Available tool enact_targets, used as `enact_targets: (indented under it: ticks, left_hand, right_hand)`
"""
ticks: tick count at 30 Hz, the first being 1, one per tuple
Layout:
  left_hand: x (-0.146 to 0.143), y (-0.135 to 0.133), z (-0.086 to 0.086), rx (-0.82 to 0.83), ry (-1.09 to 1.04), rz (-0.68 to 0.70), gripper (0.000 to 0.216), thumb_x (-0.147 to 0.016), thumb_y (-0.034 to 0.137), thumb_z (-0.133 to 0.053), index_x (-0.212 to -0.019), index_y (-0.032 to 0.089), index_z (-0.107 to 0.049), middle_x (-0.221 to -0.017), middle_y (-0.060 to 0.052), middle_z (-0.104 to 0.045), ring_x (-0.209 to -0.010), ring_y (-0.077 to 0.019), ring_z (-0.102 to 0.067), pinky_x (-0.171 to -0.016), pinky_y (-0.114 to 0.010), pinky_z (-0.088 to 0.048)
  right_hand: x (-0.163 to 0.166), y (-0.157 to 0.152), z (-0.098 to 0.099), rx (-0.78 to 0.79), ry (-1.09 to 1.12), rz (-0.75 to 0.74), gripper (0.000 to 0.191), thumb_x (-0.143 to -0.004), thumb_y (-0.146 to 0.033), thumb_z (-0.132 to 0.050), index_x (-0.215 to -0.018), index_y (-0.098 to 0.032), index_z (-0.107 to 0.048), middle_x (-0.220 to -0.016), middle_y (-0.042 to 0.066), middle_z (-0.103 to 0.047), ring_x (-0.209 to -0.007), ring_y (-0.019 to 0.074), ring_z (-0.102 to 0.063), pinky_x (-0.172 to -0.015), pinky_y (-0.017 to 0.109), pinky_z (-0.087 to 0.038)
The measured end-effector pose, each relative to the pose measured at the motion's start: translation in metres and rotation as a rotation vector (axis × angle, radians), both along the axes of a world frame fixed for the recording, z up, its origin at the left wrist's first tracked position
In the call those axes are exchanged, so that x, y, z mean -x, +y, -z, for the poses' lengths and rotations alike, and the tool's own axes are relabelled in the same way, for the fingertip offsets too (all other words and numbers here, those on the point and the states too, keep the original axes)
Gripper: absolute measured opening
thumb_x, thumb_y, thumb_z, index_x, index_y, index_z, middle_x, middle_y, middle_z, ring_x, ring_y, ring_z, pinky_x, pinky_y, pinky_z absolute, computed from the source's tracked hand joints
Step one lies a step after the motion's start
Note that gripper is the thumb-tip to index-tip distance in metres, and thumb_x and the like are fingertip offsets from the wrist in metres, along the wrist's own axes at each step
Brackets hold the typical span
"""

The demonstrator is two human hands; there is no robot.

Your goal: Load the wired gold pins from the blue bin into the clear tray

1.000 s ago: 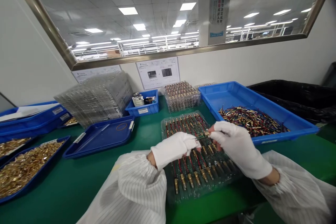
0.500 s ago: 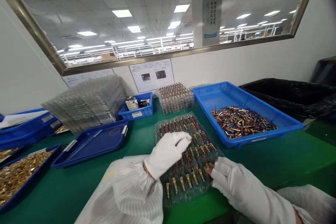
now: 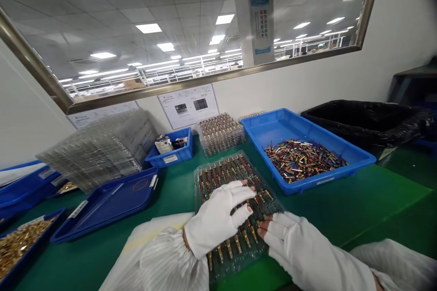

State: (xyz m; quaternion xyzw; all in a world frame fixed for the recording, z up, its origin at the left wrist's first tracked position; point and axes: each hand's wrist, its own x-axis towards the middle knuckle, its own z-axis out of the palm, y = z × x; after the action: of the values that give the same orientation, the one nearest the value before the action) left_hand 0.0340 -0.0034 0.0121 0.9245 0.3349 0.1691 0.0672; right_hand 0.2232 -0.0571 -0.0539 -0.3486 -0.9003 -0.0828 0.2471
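A clear plastic tray [image 3: 228, 266] lies in front of me, filled with rows of small brass parts [image 3: 237, 243] that have red and dark wires. My left hand [image 3: 218, 213], in a white glove with bare fingertips, hovers over or rests on the tray's middle, its fingers apart. At the tray's right edge is my right hand [image 3: 293, 243], gloved the same way. Its fingers are bent together by the end of a row, and what lies between the fingertips is hidden. The left hand covers part of the rows.
Right of the tray, a blue bin [image 3: 355, 161] holds a loose pile of wired brass parts [image 3: 300, 159]. Stacked filled trays [image 3: 221, 134] stand behind. Empty clear trays [image 3: 99, 150], a flat blue tray [image 3: 109, 204] and brass pieces [image 3: 23, 241] are left. A black-lined bin [image 3: 368, 122] sits far right.
The view has turned slightly right, so everything shifts left. My left hand's fingers have spread more over the tray. My right hand stays at the tray's right edge.
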Motion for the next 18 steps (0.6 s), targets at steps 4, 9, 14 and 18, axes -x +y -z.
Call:
enact_targets:
  ticks: [4,9,14,18]
  left_hand:
    - [-0.001,-0.002,-0.001,0.006,0.03,0.006,0.035,-0.079,0.032,-0.036,-0.113,0.026,-0.043,-0.117,0.003,-0.047,-0.113,-0.0148,-0.033,-0.096,-0.032,-0.028]
    - [-0.002,-0.003,-0.004,-0.016,0.064,0.014,0.038,-0.08,0.034,-0.035,-0.116,0.025,-0.039,-0.124,0.002,-0.039,-0.118,-0.0146,-0.025,-0.099,-0.032,-0.024]
    - [-0.005,-0.001,0.004,0.011,0.24,-0.017,0.048,-0.079,0.044,-0.029,-0.124,0.028,-0.025,-0.134,0.001,-0.02,-0.123,-0.0202,-0.011,-0.099,-0.044,-0.014]
    - [-0.005,0.004,0.015,0.033,0.372,-0.009,0.054,-0.077,0.051,-0.026,-0.126,0.031,-0.016,-0.135,-0.001,-0.013,-0.123,-0.0247,-0.008,-0.096,-0.052,-0.011]
  right_hand:
    - [-0.002,-0.005,-0.013,0.066,0.025,-0.024,0.029,-0.074,-0.022,-0.044,-0.102,-0.02,-0.051,-0.098,0.005,-0.058,-0.084,0.0188,-0.053,-0.079,0.035,-0.041]
    - [-0.02,-0.008,-0.032,0.101,0.281,0.021,0.029,-0.075,-0.02,-0.044,-0.103,-0.023,-0.05,-0.096,0.001,-0.058,-0.089,0.0124,-0.052,-0.082,0.023,-0.04]
    - [-0.088,0.047,-0.064,0.104,0.364,0.503,0.035,-0.073,-0.034,-0.045,-0.106,-0.021,-0.05,-0.105,0.004,-0.054,-0.096,0.0192,-0.049,-0.087,0.03,-0.036]
    - [-0.152,0.106,-0.084,0.426,0.105,0.695,0.075,-0.052,-0.031,-0.064,-0.12,-0.018,-0.037,-0.112,0.008,-0.05,-0.096,0.0276,-0.05,-0.083,0.034,-0.039]
